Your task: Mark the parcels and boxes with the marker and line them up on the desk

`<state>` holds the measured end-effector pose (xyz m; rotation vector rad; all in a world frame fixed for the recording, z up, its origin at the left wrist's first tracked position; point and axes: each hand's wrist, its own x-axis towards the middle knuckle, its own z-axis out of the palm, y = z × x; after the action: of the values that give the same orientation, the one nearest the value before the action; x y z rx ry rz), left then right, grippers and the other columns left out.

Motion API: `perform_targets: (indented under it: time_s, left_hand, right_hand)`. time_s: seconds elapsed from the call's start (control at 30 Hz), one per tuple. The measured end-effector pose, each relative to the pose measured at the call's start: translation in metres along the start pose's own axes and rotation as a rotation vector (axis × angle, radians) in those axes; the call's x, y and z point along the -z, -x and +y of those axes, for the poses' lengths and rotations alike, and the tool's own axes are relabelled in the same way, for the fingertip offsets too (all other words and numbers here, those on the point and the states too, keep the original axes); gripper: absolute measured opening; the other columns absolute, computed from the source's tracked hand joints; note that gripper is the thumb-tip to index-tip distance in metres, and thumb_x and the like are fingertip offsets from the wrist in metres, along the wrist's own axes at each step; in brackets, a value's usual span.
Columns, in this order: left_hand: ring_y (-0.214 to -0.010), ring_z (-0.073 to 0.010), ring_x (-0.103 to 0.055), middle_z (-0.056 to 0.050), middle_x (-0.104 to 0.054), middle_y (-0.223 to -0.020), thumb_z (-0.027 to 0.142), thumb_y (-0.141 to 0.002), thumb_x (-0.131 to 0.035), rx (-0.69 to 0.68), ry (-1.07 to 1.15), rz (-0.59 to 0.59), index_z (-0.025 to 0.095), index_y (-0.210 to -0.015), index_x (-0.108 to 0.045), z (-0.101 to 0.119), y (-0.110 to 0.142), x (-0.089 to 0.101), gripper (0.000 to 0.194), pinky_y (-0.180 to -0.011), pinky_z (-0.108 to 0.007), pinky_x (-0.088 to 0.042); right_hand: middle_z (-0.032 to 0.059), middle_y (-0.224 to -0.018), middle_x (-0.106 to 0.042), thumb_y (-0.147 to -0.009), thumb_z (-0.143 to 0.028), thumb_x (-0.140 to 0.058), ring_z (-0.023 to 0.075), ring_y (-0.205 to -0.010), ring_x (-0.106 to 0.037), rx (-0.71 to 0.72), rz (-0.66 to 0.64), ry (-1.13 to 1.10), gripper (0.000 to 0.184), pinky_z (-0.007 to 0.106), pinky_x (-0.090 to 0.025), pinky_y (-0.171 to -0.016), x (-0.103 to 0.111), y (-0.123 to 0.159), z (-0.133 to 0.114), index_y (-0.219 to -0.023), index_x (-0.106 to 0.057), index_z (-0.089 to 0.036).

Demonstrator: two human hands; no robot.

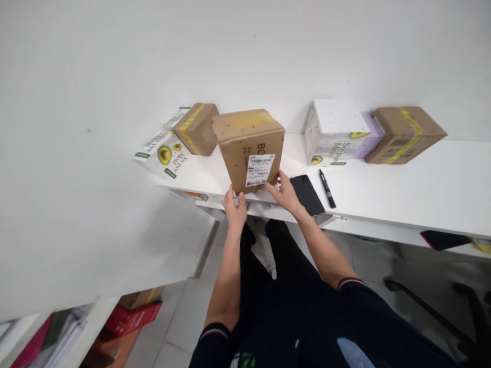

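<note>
Steadying one brown cardboard carton at the front edge of the white desk, two bare hands, itemised as follows.

Left hand: partly closed, at the carton's lower left corner, thumb and fingers set against it. Right hand: partly closed, at the lower right corner, thumb near the foot of the label, fingers at the side. Both have hold of the carton. Whether its base fully meets the desk, cannot tell.

Carton, particulars: upper face with a yellowish patch; front face with dark print and a white shipping label.

To the left, on the desk by the wall: white "Super Meal" box with avocado pictures, a similar one partly seen behind; touching or just beside them, a brown box with yellow tape.

Right of the carton, near the right hand: one flat black device, type unclear, lying at the desk's front edge; beside it, one black marker, lying at a slant.

Farther right, in a row along the wall: white avocado box, lilac-and-white box, brown parcel with yellow tape.

Beneath the desktop: an open shelf, contents mostly hidden. Lower left: white shelving holding a red box and papers. Lower right: dark chair legs, in shadow.
</note>
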<state>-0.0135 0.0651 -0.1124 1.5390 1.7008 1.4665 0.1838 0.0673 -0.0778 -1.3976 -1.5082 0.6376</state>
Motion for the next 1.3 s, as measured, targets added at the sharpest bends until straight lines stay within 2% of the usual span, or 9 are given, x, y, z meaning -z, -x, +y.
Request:
perform_targets:
  time_s: [0.2, 0.3, 0.4, 0.63, 0.8, 0.97, 1.13, 1.23, 1.3]
  left_hand:
    - [-0.148, -0.0341, -0.04, -0.017, -0.047, -0.153, 0.058, -0.09, -0.063, -0.303, -0.11, -0.028, 0.025, -0.143, -0.06, 0.062, -0.011, 0.0, 0.063, -0.127, -0.055, -0.023]
    - [-0.153, -0.0452, -0.026, -0.016, -0.039, -0.158, 0.06, -0.086, -0.068, -0.325, -0.222, -0.108, 0.03, -0.144, -0.06, 0.088, -0.029, -0.025, 0.066, -0.122, -0.072, -0.016]
    - [-0.153, -0.0548, -0.014, -0.015, -0.037, -0.159, 0.062, -0.081, -0.073, -0.347, -0.262, -0.195, 0.035, -0.141, -0.063, 0.1, -0.049, -0.058, 0.066, -0.112, -0.084, -0.014]
    - [-0.146, -0.0426, -0.035, -0.019, -0.041, -0.154, 0.057, -0.086, -0.07, -0.479, -0.069, -0.275, 0.028, -0.136, -0.066, 0.11, -0.082, -0.12, 0.059, -0.122, -0.063, -0.023]
    - [-0.148, -0.0423, -0.031, -0.017, -0.034, -0.162, 0.052, -0.09, -0.065, -0.535, -0.161, -0.321, 0.027, -0.144, -0.06, 0.115, -0.084, -0.146, 0.06, -0.12, -0.062, -0.025]
    - [-0.14, -0.0443, -0.04, -0.014, -0.032, -0.167, 0.045, -0.087, -0.069, -0.536, -0.124, -0.43, 0.029, -0.148, -0.057, 0.118, -0.081, -0.162, 0.064, -0.118, -0.066, -0.028]
    - [-0.146, -0.0428, -0.038, -0.007, -0.033, -0.169, 0.052, -0.084, -0.072, -0.548, 0.018, -0.52, 0.034, -0.143, -0.06, 0.111, -0.087, -0.148, 0.063, -0.12, -0.065, -0.028]
    - [-0.154, -0.0438, -0.027, -0.01, -0.038, -0.166, 0.055, -0.082, -0.074, -0.51, -0.032, -0.444, 0.029, -0.14, -0.062, 0.088, -0.11, -0.107, 0.065, -0.123, -0.067, -0.018]
    - [-0.156, -0.0436, -0.024, -0.015, -0.04, -0.163, 0.055, -0.079, -0.077, -0.414, -0.125, -0.286, 0.023, -0.137, -0.064, 0.064, -0.137, -0.063, 0.068, -0.127, -0.063, -0.014]
  right_hand:
    - [0.0129, -0.128, -0.07, -0.085, -0.065, -0.061, 0.0218, -0.106, -0.07, -0.339, 0.128, -0.521, 0.079, 0.038, -0.058, -0.092, 0.009, -0.023, 0.006, -0.147, -0.048, -0.019]
    - [0.0149, -0.144, -0.061, -0.083, -0.065, -0.062, 0.0228, -0.123, -0.066, -0.42, 0.252, -0.602, 0.083, 0.039, -0.055, -0.101, 0.016, -0.03, 0.009, -0.15, -0.044, -0.018]
    - [0.0145, -0.145, -0.061, -0.082, -0.064, -0.065, 0.024, -0.131, -0.061, -0.35, 0.3, -0.556, 0.077, 0.041, -0.052, -0.108, 0.026, -0.024, 0.006, -0.143, -0.053, -0.019]
    - [0.0108, -0.115, -0.075, -0.081, -0.066, -0.067, 0.023, -0.105, -0.071, -0.322, 0.217, -0.469, 0.061, 0.045, -0.055, -0.101, 0.053, 0.039, 0.005, -0.12, -0.068, -0.019]
    - [0.0081, -0.098, -0.075, -0.081, -0.067, -0.067, 0.0227, -0.092, -0.071, -0.39, 0.233, -0.442, 0.056, 0.044, -0.058, -0.091, 0.06, 0.071, 0.01, -0.11, -0.069, -0.02]
    - [0.0062, -0.09, -0.073, -0.086, -0.06, -0.065, 0.0217, -0.086, -0.071, -0.344, 0.195, -0.451, 0.043, 0.043, -0.059, -0.088, 0.039, 0.079, 0.002, -0.104, -0.068, -0.021]
    - [0.0087, -0.102, -0.072, -0.092, -0.051, -0.059, 0.0198, -0.089, -0.07, -0.133, 0.079, -0.319, 0.033, 0.038, -0.06, -0.085, 0.003, 0.071, -0.001, -0.103, -0.068, -0.022]
    - [0.0104, -0.104, -0.071, -0.095, -0.044, -0.054, 0.0198, -0.092, -0.069, 0.015, 0.052, -0.144, 0.027, 0.037, -0.06, -0.086, -0.007, 0.062, 0.004, -0.1, -0.068, -0.021]
    - [0.0105, -0.099, -0.071, -0.096, -0.039, -0.052, 0.0195, -0.088, -0.069, 0.054, 0.033, -0.054, 0.024, 0.036, -0.059, -0.083, -0.01, 0.057, 0.01, -0.097, -0.068, -0.021]
